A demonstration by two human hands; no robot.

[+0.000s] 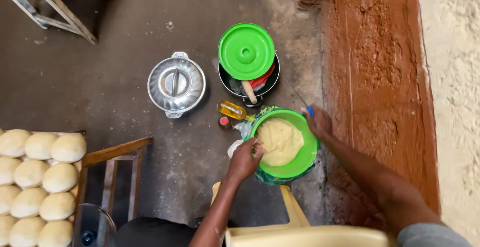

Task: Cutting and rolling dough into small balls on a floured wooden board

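Bowl: a green bowl (306,153) sits low in the middle of the view, on a patterned bag over a pale plastic stool (295,214).
Dough: a pale yellow mass (280,141) fills the bowl's left and upper part.
Left hand: the left hand (245,159) is at the bowl's left rim, fingers curled over the edge and touching the dough; whether it grips the rim or dough cannot be told.
Right hand: the right hand (318,123) lies on the bowl's upper right rim, fingers bent against it, just beside a small blue-tipped object; its grip is hidden.
Relation: the bowl lies between the two hands, each touching an opposite side.
Oil bottle: a bottle (231,110) of yellow liquid lies on the floor just beyond the bowl, with a small red-capped thing beside it.
Dark pot: a black pot (234,85) holds a wooden-handled tool and something red, half covered by a tilted green lid (246,51).
Metal pot: a lidded silver pot (176,84) stands to the left, apart from the rest.
Dough balls: rows of round balls (37,177) lie on a board at the far left.
Wall: a red-brown wall base (375,77) runs down the right.
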